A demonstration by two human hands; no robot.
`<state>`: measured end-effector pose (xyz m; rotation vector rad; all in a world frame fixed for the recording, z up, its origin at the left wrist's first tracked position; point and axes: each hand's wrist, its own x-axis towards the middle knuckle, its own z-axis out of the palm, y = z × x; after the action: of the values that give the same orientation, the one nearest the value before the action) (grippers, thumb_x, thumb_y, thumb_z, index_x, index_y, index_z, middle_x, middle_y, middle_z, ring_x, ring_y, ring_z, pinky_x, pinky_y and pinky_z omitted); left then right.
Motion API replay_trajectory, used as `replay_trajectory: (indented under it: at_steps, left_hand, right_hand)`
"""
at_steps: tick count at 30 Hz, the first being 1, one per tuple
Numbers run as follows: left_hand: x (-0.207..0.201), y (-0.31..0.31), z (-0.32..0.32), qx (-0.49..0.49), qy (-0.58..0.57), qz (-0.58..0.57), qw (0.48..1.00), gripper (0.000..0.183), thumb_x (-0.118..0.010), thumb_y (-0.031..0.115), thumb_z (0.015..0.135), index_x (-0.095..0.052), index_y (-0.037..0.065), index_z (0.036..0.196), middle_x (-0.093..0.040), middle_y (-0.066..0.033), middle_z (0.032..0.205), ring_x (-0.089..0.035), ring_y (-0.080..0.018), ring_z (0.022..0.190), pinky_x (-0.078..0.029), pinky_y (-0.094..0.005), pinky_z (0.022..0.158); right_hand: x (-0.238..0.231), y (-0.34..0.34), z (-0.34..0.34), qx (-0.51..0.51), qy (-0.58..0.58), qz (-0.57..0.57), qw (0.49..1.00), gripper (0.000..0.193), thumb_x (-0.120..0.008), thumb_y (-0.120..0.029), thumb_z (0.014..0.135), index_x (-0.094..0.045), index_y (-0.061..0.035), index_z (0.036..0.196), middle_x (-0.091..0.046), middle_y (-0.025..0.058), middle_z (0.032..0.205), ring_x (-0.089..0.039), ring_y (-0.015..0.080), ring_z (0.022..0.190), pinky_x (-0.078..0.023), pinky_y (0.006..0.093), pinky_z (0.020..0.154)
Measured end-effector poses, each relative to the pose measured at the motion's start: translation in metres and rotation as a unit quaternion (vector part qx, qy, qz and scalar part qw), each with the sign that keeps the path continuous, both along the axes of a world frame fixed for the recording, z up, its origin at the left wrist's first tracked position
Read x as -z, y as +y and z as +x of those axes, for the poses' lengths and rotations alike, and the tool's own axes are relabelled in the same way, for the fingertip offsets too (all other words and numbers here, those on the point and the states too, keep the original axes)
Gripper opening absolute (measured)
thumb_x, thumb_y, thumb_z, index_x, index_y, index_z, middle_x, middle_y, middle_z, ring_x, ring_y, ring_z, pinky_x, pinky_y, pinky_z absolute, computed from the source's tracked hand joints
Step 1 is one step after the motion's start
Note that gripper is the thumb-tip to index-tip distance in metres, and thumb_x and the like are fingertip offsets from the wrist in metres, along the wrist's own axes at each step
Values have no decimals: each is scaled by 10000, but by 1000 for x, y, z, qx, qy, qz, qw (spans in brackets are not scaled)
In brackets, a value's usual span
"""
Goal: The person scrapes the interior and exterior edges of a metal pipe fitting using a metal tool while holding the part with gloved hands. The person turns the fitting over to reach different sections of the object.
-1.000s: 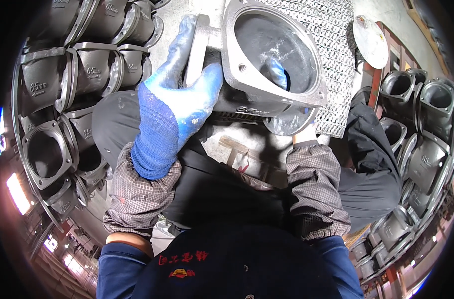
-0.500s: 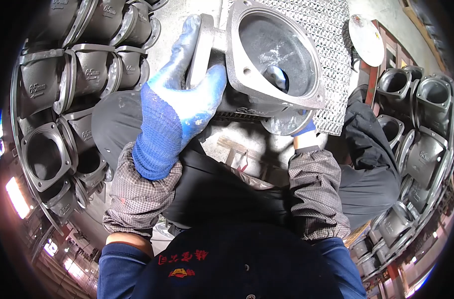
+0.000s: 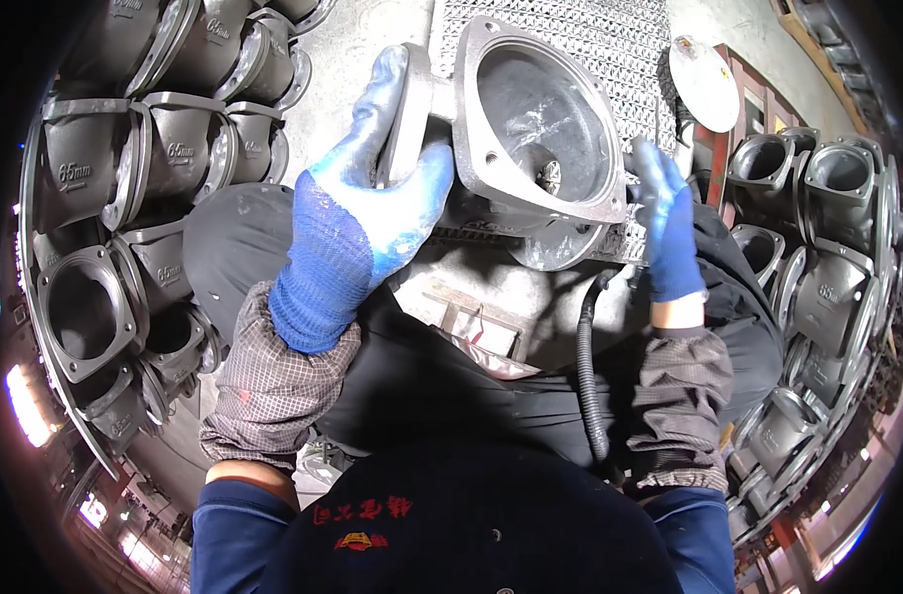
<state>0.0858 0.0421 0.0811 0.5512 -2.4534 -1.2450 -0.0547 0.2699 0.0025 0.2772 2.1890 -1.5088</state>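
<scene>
A grey cast-metal valve body (image 3: 546, 109) rests tilted on the metal mesh surface in front of me, its wide squarish flanged opening facing up toward me. My left hand (image 3: 377, 188), in a blue glove, grips its left round flange, with the thumb on the near side and the fingers stretched along the outer side. To the right of the casting, my right hand (image 3: 661, 213), also gloved in blue, is apart from it with fingers extended and nothing visible in them. A smaller round flange (image 3: 560, 247) shows below the opening.
Stacked valve bodies (image 3: 179, 148) fill the left side, and more castings (image 3: 828, 287) stand on the right. A black corrugated hose (image 3: 587, 366) runs up between my legs. The mesh surface (image 3: 610, 35) lies under the casting; a white round disc (image 3: 704, 84) is at far right.
My right hand has come out from the casting's lower flange and moved right, its fingers now visible. The corrugated hose has come into view. My left hand keeps its grip.
</scene>
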Motion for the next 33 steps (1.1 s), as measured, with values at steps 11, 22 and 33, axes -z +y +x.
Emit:
replay_trajectory:
  at_steps: [11, 22, 33]
  left_hand:
    - [1, 17, 5, 92, 57, -53, 993, 672, -698, 212, 714, -446, -39, 1283, -624, -252, 1011, -662, -320, 869, -535, -337, 761]
    - [-1, 40, 17, 190, 80, -84, 975, 734, -735, 103, 648, -458, 84, 1327, -639, -186, 994, -651, -314, 804, -535, -344, 710]
    - [6, 44, 18, 152, 77, -136, 976, 637, -710, 302, 681, -521, 136, 1266, -640, -137, 823, -632, -290, 687, -528, -363, 631]
  right_hand:
    - [-116, 34, -2, -303, 219, 173, 911, 260, -563, -162, 906, -624, -55, 1135, -658, 21, 846, -513, 38, 627, -431, 175, 593]
    - [-131, 37, 36, -464, 363, 381, 713, 154, -632, -147, 795, -683, -103, 933, -655, 107, 787, -635, 285, 665, -514, 338, 626]
    - [-109, 50, 52, -430, 364, 378, 735, 149, -621, -154, 800, -693, -130, 929, -657, 101, 808, -639, 275, 675, -510, 339, 610]
